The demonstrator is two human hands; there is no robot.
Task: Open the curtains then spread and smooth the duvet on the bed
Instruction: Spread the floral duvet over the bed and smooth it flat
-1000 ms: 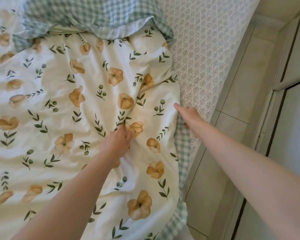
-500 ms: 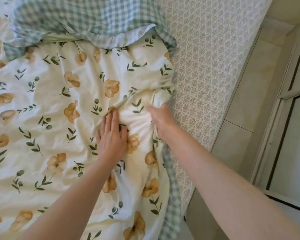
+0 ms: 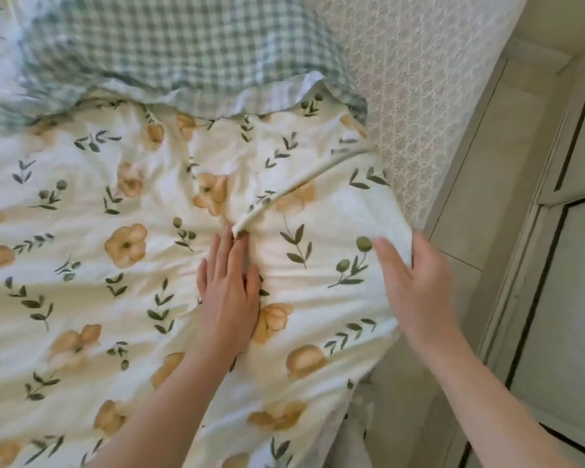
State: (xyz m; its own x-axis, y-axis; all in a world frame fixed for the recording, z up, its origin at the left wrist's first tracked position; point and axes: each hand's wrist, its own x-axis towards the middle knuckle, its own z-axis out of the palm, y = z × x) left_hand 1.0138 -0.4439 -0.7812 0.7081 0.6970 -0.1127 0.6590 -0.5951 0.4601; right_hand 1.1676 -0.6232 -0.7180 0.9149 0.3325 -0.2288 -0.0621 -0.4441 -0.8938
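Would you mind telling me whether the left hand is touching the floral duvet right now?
Touching. The head view shows the left hand lying flat, palm down, on the floral duvet, fingers straight beside a raised fold.
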